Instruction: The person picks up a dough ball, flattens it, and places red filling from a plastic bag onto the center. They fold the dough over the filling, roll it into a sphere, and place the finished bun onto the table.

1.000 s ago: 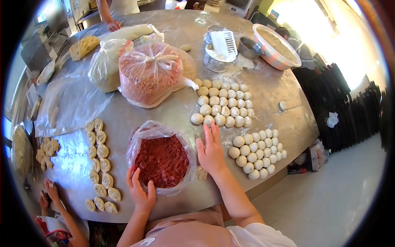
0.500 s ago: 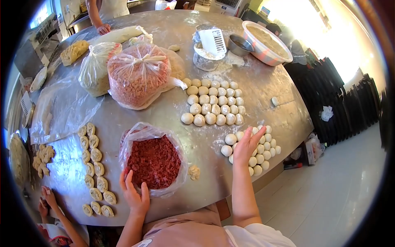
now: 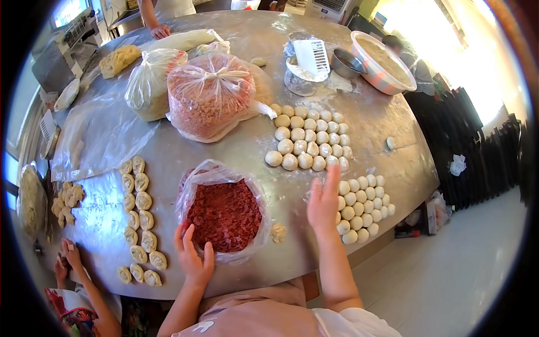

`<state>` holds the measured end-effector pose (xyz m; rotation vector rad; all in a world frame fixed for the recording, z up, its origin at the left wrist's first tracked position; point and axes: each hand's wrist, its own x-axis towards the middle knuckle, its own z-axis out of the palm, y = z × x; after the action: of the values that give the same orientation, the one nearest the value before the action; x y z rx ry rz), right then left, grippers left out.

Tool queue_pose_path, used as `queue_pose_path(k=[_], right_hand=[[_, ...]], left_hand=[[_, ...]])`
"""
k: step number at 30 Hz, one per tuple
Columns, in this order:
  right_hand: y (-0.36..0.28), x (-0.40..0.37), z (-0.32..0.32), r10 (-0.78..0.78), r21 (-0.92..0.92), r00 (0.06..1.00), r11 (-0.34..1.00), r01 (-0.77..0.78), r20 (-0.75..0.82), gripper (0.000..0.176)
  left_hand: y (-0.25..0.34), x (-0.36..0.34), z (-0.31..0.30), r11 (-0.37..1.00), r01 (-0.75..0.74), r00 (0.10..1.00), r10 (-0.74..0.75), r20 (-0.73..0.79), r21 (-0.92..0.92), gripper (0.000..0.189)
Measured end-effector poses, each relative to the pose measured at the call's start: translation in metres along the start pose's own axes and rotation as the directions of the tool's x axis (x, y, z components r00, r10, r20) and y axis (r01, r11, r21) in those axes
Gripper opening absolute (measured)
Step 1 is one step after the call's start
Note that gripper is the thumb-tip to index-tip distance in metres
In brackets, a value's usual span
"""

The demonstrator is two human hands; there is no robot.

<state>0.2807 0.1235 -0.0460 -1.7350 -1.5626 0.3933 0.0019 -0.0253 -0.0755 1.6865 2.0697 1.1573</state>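
Note:
My left hand (image 3: 195, 257) is at the near left rim of an open plastic bag of red minced filling (image 3: 224, 216), its fingers spread and the fingertips against the bag's edge. My right hand (image 3: 324, 208) is at the left side of the nearer group of round dough balls (image 3: 359, 210), fingers stretched out, with nothing seen in it. It hides the leftmost part of that group. Behind it lies a second block of dough balls (image 3: 306, 137) in rows. A small scrap of dough (image 3: 278, 232) lies between the bag and my right hand.
Shaped dough pieces (image 3: 144, 201) line up left of the filling. Tied bags of pink filling (image 3: 210, 98) and greenish filling (image 3: 149, 90) stand behind, near a flour container (image 3: 303, 76) and a large basin (image 3: 387, 67). Other people's hands (image 3: 70, 255) rest at the left edge and far side (image 3: 161, 31).
My right hand has moved left off the nearer dough balls, uncovering more of them. My left hand stays at the bag's rim. The whole view has shifted slightly.

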Motion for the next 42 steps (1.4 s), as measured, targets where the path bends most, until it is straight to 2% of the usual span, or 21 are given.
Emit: queue_pose_path(k=[1, 4, 14, 23, 26, 29, 30, 33, 37, 42], right_hand=[[-0.002, -0.002, 0.006, -0.066, -0.079, 0.994, 0.994, 0.073, 0.085, 0.062], [-0.007, -0.003, 0.030, -0.263, -0.277, 0.954, 0.915, 0.294, 0.145, 0.062], [-0.018, 0.006, 0.069, -0.242, -0.332, 0.918, 0.878, 0.345, 0.314, 0.063], [-0.018, 0.006, 0.072, -0.208, -0.326, 0.908, 0.885, 0.333, 0.364, 0.065], [-0.011, 0.010, 0.067, -0.212, -0.360, 0.934, 0.880, 0.310, 0.287, 0.067], [-0.006, 0.021, 0.054, -0.085, -0.470, 0.982, 0.869, 0.156, 0.168, 0.069], [-0.003, 0.024, 0.050, -0.002, -0.462, 0.982, 0.882, 0.091, 0.190, 0.070], [0.005, 0.029, 0.041, 0.123, -0.475, 0.960, 0.880, 0.012, 0.252, 0.071], [0.008, 0.030, 0.037, 0.114, -0.483, 0.952, 0.875, 0.038, 0.282, 0.073], [0.018, 0.041, 0.029, 0.211, -0.537, 0.969, 0.836, -0.112, 0.127, 0.075]], left_hand=[[0.000, 0.000, 0.000, 1.000, -0.002, 1.000, 0.002, 0.000, 0.002, 0.052], [-0.003, -0.001, 0.001, 1.000, -0.001, 1.000, 0.001, 0.002, 0.004, 0.052], [0.000, 0.000, 0.002, 1.000, 0.003, 1.000, -0.003, -0.002, -0.018, 0.051], [0.000, 0.000, 0.002, 1.000, -0.002, 1.000, 0.002, -0.002, 0.009, 0.051], [-0.001, 0.000, 0.002, 1.000, -0.004, 1.000, 0.004, -0.005, 0.004, 0.051], [-0.001, -0.001, 0.001, 1.000, -0.003, 1.000, 0.003, -0.007, 0.003, 0.051], [0.000, -0.001, 0.001, 1.000, -0.002, 1.000, 0.002, -0.006, -0.003, 0.051], [0.000, 0.000, 0.002, 1.000, 0.000, 1.000, 0.000, -0.004, -0.009, 0.052], [0.000, 0.000, 0.002, 1.000, 0.007, 1.000, -0.007, -0.004, -0.023, 0.052], [0.000, 0.000, 0.003, 1.000, -0.002, 1.000, 0.001, -0.009, -0.026, 0.052]])
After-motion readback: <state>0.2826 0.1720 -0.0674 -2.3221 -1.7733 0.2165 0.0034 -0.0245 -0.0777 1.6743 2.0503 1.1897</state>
